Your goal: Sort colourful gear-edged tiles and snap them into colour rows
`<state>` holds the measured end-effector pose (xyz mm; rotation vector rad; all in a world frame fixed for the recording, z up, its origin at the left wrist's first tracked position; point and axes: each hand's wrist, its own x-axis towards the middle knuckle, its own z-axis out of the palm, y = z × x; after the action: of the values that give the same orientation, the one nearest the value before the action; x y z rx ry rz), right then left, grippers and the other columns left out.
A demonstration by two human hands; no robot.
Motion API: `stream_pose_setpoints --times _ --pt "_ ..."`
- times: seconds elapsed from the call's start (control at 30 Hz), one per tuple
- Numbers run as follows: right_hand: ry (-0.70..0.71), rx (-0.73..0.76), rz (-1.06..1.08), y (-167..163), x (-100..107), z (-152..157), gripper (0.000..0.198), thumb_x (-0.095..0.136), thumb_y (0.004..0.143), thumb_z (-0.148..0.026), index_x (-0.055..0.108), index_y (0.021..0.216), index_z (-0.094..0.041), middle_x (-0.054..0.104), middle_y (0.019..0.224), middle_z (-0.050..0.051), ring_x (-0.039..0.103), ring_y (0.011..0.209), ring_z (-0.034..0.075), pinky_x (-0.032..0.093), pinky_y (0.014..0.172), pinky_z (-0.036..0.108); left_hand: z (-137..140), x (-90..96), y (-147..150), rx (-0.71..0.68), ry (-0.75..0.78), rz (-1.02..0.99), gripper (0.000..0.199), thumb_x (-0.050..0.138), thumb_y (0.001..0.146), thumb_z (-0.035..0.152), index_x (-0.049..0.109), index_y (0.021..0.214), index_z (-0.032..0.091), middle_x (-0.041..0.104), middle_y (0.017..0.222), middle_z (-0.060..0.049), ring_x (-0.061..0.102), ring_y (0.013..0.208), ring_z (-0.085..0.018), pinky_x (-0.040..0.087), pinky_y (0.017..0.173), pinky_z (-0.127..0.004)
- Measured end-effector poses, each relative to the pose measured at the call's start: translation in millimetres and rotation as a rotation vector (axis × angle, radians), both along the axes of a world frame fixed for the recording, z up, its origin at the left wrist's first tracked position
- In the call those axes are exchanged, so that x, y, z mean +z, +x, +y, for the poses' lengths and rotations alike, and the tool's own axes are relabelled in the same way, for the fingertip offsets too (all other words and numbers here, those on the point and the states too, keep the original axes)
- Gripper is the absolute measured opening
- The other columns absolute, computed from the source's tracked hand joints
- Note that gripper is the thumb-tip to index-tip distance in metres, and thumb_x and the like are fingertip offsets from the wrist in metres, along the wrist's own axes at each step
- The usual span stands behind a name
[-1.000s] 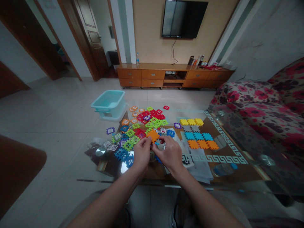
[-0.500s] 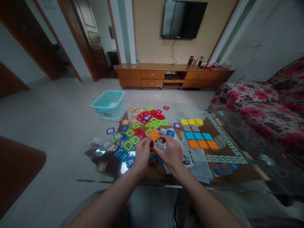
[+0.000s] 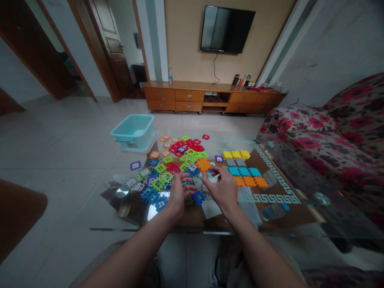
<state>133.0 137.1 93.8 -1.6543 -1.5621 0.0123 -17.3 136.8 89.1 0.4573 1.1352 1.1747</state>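
Observation:
My right hand (image 3: pixel 223 187) pinches an orange interlocking tile (image 3: pixel 204 164) by its lower right edge, above the middle of the glass table. To the left, my left hand (image 3: pixel 179 194) has its fingers apart and holds nothing. Beneath and between the hands lie blue tiles (image 3: pixel 198 197) and a pale sheet of paper (image 3: pixel 210 210). A mixed heap of green tiles (image 3: pixel 163 182), red tiles (image 3: pixel 195 147) and others spreads out beyond my left hand. Right of my right hand stand neat rows of yellow tiles (image 3: pixel 236 154), grey tiles (image 3: pixel 235 162), light blue tiles (image 3: pixel 244 171) and orange tiles (image 3: pixel 249 181).
A light teal plastic bin (image 3: pixel 133 132) stands at the table's far left. A water bottle (image 3: pixel 274 212) lies on its side near the front right, beside papers. Beyond are a wooden TV cabinet (image 3: pixel 189 96) and, at right, a flowered sofa (image 3: pixel 303 140).
My left hand has let go of the orange tile and drawn slightly away from it. My right hand has carried the tile rightward. The whole view has shifted a little.

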Motion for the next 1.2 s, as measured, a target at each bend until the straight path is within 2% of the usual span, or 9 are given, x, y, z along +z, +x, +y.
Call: stream_pose_setpoints --times 0.17,0.33,0.47,0.67,0.77,0.9,1.2 --pt "-0.047 -0.147 0.089 53 9 7 0.043 0.067 0.076 -0.053 0.074 0.096 -0.015 0.073 0.079 0.007 0.064 0.067 0.021 0.047 0.065 0.031 -4 1.2 0 -0.021 0.018 0.033 0.032 0.047 0.089 0.043 0.058 0.098 0.014 0.060 0.078 -0.001 0.057 0.048 -0.010 0.040 0.043 -0.022" --pt "-0.123 -0.366 0.139 123 6 3 0.052 0.068 0.071 -0.060 0.076 0.096 -0.014 0.073 0.074 0.008 0.066 0.065 0.025 0.048 0.069 0.036 -5 -0.8 -1 -0.033 0.036 0.037 0.030 0.050 0.085 0.042 0.059 0.094 0.015 0.059 0.078 -0.001 0.056 0.049 -0.009 0.039 0.044 -0.021" --pt "-0.134 -0.494 0.185 182 -11 -7 0.051 0.067 0.070 -0.059 0.076 0.091 -0.013 0.073 0.072 0.009 0.068 0.068 0.028 0.050 0.069 0.037 -3 -1.9 -1 -0.050 0.032 0.016 0.031 0.051 0.084 0.044 0.059 0.093 0.015 0.060 0.077 -0.001 0.056 0.049 -0.010 0.039 0.044 -0.022" --pt "-0.277 -0.681 0.137 251 -49 -28 0.051 0.071 0.065 -0.058 0.077 0.091 -0.015 0.073 0.071 0.010 0.067 0.072 0.030 0.051 0.074 0.042 -3 -3.1 0 -0.073 0.055 0.013 0.033 0.054 0.082 0.046 0.059 0.093 0.015 0.060 0.078 -0.001 0.056 0.051 -0.010 0.040 0.046 -0.023" --pt "-0.359 -0.714 0.125 269 -65 -35 0.050 0.072 0.066 -0.058 0.076 0.092 -0.016 0.074 0.077 0.011 0.068 0.077 0.031 0.051 0.075 0.042 -3 -5.2 1 -0.079 0.062 0.032 0.033 0.054 0.081 0.045 0.059 0.094 0.016 0.060 0.079 -0.001 0.056 0.052 -0.011 0.041 0.047 -0.023" --pt "-0.448 -0.707 0.122 278 -77 -36 0.046 0.072 0.068 -0.057 0.075 0.094 -0.019 0.075 0.082 0.010 0.069 0.081 0.031 0.051 0.072 0.039 -2 -8.7 3 -0.082 0.067 0.048 0.032 0.056 0.078 0.044 0.060 0.093 0.016 0.059 0.080 0.000 0.056 0.053 -0.010 0.040 0.048 -0.023" --pt "-0.554 -0.746 0.036 282 -85 -23 0.053 0.069 0.068 -0.062 0.076 0.100 -0.020 0.075 0.094 0.016 0.069 0.086 0.036 0.052 0.069 0.043 -1 -11.6 7 -0.098 0.068 0.066 0.030 0.058 0.077 0.044 0.061 0.091 0.017 0.059 0.083 0.000 0.057 0.055 -0.011 0.041 0.049 -0.024"
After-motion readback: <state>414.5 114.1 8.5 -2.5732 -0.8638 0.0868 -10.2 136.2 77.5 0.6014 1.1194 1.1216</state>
